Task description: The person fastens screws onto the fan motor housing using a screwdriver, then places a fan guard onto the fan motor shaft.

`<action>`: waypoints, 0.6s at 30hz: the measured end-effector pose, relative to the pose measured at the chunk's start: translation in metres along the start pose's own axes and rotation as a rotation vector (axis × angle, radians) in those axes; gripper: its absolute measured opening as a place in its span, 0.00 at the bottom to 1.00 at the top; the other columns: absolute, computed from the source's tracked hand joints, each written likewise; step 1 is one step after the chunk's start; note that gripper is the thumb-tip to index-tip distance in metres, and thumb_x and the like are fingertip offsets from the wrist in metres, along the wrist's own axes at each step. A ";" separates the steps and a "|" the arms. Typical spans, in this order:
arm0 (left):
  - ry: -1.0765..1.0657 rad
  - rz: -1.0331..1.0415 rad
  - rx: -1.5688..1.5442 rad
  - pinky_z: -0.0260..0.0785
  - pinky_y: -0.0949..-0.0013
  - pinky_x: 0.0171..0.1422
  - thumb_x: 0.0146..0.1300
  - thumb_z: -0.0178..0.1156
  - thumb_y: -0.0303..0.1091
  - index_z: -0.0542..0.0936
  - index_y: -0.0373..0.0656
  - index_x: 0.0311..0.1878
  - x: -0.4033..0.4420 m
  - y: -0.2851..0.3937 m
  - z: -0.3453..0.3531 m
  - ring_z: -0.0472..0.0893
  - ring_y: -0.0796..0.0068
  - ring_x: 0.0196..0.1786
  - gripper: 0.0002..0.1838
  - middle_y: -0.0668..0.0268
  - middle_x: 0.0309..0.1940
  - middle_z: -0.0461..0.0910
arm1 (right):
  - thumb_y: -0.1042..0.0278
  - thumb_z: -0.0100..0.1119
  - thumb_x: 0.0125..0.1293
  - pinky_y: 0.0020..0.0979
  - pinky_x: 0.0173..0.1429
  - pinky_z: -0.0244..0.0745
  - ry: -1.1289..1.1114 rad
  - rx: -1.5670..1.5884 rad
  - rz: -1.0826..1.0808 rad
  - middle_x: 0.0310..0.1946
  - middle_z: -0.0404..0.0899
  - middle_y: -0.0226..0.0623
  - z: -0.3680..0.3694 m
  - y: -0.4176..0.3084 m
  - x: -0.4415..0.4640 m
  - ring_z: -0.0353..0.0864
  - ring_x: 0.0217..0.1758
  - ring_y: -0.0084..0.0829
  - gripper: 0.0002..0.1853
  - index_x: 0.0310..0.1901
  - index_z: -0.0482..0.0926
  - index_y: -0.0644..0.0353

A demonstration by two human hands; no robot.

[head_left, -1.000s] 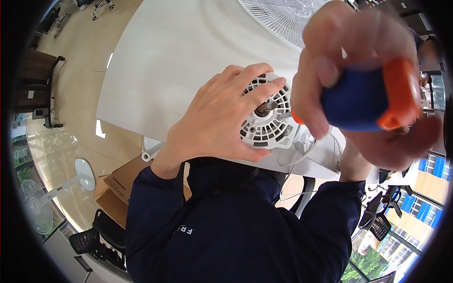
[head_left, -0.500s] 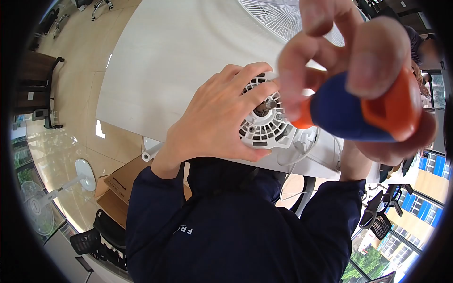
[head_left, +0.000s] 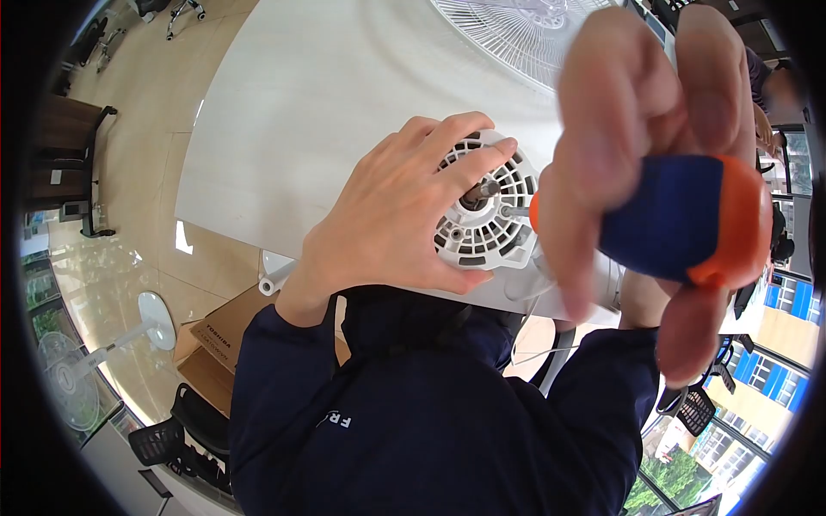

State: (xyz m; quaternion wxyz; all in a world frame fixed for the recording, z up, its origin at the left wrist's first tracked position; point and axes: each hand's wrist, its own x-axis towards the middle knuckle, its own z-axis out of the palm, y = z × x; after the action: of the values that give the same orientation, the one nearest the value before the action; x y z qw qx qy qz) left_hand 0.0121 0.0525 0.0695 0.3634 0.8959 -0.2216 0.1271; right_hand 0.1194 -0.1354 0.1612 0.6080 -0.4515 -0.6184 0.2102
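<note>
A round white slotted motor housing [head_left: 514,245], seemingly from a fan, has a metal shaft [head_left: 489,190] sticking out of its centre. My left hand [head_left: 387,206] is wrapped over its left side, with thumb and fingers pressed to the rim and face. Close to the camera, my right hand [head_left: 615,129] has its fingers around the thick blue and orange handle of a screwdriver [head_left: 667,215]. The screwdriver's short metal blade reaches the housing just right of the shaft; its tip is too small to make out. Some right fingers are blurred.
A white wire fan grille [head_left: 499,34] lies at the far side of the white table [head_left: 275,120]. A white cable [head_left: 540,288] hangs near the front edge. Left on the floor are a cardboard box [head_left: 219,340] and a standing fan [head_left: 73,374]. Another person's arm [head_left: 762,125] shows far right.
The right fingers have shifted around the screwdriver handle, and the handle has turned, showing a different orange side. The metal blade is now in sight. My left hand and the housing stay about the same.
</note>
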 end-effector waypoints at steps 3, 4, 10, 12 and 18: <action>-0.104 -0.053 -0.066 0.73 0.53 0.62 0.38 0.78 0.50 0.76 0.49 0.70 -0.002 -0.002 0.001 0.75 0.53 0.60 0.49 0.59 0.68 0.71 | 0.62 0.77 0.63 0.23 0.26 0.75 0.017 0.001 -0.001 0.43 0.72 0.40 -0.002 -0.002 0.000 0.81 0.29 0.26 0.33 0.62 0.65 0.57; -0.105 -0.053 -0.066 0.73 0.53 0.62 0.38 0.78 0.50 0.76 0.49 0.70 -0.003 -0.002 0.002 0.75 0.53 0.60 0.49 0.59 0.68 0.71 | 0.62 0.77 0.63 0.23 0.26 0.75 0.018 0.007 0.003 0.43 0.72 0.40 -0.002 -0.002 0.000 0.81 0.29 0.26 0.33 0.62 0.65 0.57; -0.023 0.002 -0.040 0.73 0.53 0.62 0.38 0.77 0.50 0.76 0.50 0.70 -0.007 -0.006 0.007 0.75 0.53 0.60 0.49 0.59 0.68 0.71 | 0.62 0.76 0.63 0.23 0.26 0.75 -0.020 0.051 0.010 0.43 0.72 0.39 -0.008 0.004 0.002 0.81 0.29 0.25 0.33 0.62 0.65 0.58; -0.104 -0.050 -0.021 0.73 0.52 0.62 0.38 0.78 0.50 0.76 0.50 0.70 -0.001 -0.001 0.001 0.75 0.53 0.60 0.49 0.59 0.68 0.71 | 0.62 0.76 0.63 0.23 0.26 0.75 -0.024 0.067 0.009 0.42 0.72 0.39 -0.008 0.004 0.002 0.81 0.29 0.25 0.33 0.62 0.65 0.58; -0.030 0.015 0.046 0.73 0.52 0.62 0.38 0.78 0.50 0.75 0.50 0.70 -0.004 -0.007 0.008 0.75 0.53 0.60 0.49 0.59 0.68 0.71 | 0.63 0.75 0.64 0.22 0.25 0.74 -0.027 0.061 0.007 0.42 0.72 0.38 -0.008 0.003 0.002 0.81 0.28 0.25 0.33 0.63 0.65 0.58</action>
State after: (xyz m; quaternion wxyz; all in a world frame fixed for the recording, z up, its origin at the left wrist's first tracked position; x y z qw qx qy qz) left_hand 0.0127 0.0526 0.0587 0.3383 0.9042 -0.2308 0.1212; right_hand 0.1281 -0.1343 0.1610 0.6123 -0.4322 -0.6181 0.2371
